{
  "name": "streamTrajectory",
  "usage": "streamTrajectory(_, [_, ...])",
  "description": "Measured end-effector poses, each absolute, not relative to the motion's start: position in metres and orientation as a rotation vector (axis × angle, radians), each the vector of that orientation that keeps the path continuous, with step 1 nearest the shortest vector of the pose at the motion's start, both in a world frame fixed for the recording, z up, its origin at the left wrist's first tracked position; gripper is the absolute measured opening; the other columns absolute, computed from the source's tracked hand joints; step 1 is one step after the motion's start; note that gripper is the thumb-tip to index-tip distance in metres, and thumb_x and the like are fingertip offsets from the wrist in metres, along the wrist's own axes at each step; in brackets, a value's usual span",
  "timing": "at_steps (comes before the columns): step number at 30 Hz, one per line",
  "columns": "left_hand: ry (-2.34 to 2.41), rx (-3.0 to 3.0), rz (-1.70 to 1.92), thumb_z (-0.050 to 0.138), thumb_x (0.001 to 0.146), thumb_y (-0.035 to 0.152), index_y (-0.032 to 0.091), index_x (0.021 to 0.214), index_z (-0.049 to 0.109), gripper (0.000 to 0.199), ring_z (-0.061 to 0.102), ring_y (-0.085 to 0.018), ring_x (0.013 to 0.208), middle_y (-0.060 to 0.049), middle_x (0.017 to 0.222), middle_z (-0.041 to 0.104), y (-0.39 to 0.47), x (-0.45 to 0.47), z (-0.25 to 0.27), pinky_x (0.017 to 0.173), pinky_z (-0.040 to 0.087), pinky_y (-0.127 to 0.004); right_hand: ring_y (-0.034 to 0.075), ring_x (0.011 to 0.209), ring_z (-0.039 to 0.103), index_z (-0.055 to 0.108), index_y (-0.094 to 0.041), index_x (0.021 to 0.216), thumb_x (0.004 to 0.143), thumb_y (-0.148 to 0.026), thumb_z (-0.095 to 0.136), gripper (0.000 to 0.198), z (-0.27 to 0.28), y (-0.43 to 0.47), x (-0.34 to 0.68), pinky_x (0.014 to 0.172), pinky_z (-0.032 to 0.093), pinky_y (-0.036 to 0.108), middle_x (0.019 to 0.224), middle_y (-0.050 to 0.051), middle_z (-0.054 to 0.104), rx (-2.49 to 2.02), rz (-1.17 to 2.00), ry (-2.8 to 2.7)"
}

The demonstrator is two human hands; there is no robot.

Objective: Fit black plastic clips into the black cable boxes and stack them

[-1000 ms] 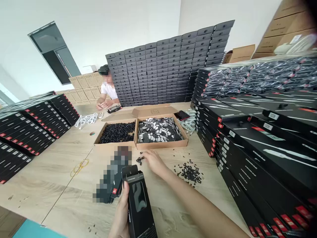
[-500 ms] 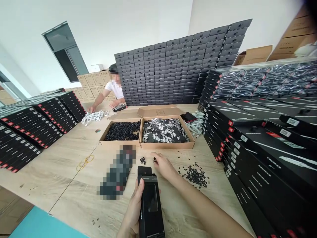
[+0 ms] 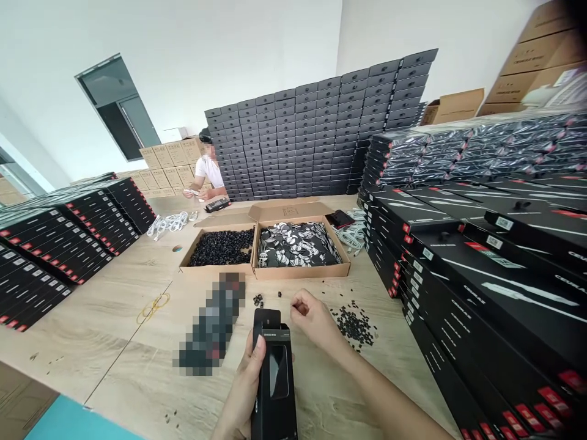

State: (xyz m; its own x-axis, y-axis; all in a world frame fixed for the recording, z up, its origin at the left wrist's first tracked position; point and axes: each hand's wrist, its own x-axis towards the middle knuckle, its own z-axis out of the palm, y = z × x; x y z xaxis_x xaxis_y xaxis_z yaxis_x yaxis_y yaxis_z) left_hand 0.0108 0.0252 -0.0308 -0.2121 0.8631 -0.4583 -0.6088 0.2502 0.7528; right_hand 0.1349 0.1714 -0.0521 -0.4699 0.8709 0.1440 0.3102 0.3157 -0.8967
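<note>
My left hand (image 3: 246, 379) is wrapped around a slim black box (image 3: 275, 397) with a clear window on its face. The box's top flap (image 3: 268, 318) stands open. My right hand (image 3: 309, 315) is just right of that flap with thumb and fingertips pinched together; whatever they hold, if anything, is too small to make out. One small black piece (image 3: 279, 294) sits alone on the table left of my right fingertips, and a little cluster of similar pieces (image 3: 258, 300) lies farther left. Many tiny black bits (image 3: 355, 324) are scattered right of my right hand.
Beyond my hands stand a carton of small black parts (image 3: 215, 269) and a carton of black-and-white pieces (image 3: 302, 272). Stacked black boxes (image 3: 440, 269) rise close on the right, more boxes (image 3: 92, 226) on the left. Across the table a co-worker (image 3: 210, 171) holds something white.
My right hand has moved right and slightly toward me, leaving the small black piece on the table. My left hand still holds the box. The co-worker's hands have drawn back from the white cables.
</note>
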Motion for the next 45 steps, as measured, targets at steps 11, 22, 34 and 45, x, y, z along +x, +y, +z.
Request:
streamTrajectory(11, [1.17,0.515,1.551,0.077,0.073,0.053,0.024,0.121,0.062,0.058,0.06,-0.028,0.12,-0.009,0.124,0.069,0.027,0.027,-0.022,0.105,0.042,-0.038,0.017,0.074,0.057,0.063,-0.018,0.074,0.079,-0.03,0.063,0.013,-0.003,0.131,0.147,0.072,0.043,0.027,0.074,0.0,0.063,-0.9,1.416,-1.711])
streamTrajectory(22, [1.265,0.76,1.512,0.069,0.081,0.052,0.023,0.125,0.057,0.055,0.048,-0.028,0.132,-0.01,0.133,0.062,0.02,0.037,-0.002,0.109,0.037,-0.036,0.015,0.068,0.049,0.046,-0.022,0.068,0.075,-0.025,0.057,0.013,0.013,0.119,0.144,0.065,0.039,0.025,0.07,-0.002,0.055,-0.918,1.363,-1.65])
streamTrajectory(34, [1.214,0.791,1.519,0.068,0.08,0.055,0.024,0.123,0.06,0.054,0.053,-0.027,0.127,-0.008,0.131,0.065,0.022,0.034,-0.002,0.107,0.04,-0.035,0.018,0.082,0.062,0.064,-0.019,0.088,0.077,-0.027,0.066,0.014,0.031,0.137,0.161,0.076,0.046,0.029,0.086,0.002,0.069,-0.746,1.674,-1.845])
streamTrajectory(45, [1.162,0.591,1.551,0.082,0.067,0.044,0.023,0.141,0.044,0.085,0.056,-0.032,0.125,-0.012,0.135,0.062,0.029,0.026,-0.008,0.105,0.044,-0.04,0.02,0.08,0.056,0.06,-0.022,0.081,0.079,-0.04,0.063,0.019,0.009,0.139,0.153,0.078,0.046,0.033,0.087,0.003,0.064,-1.012,1.152,-1.666])
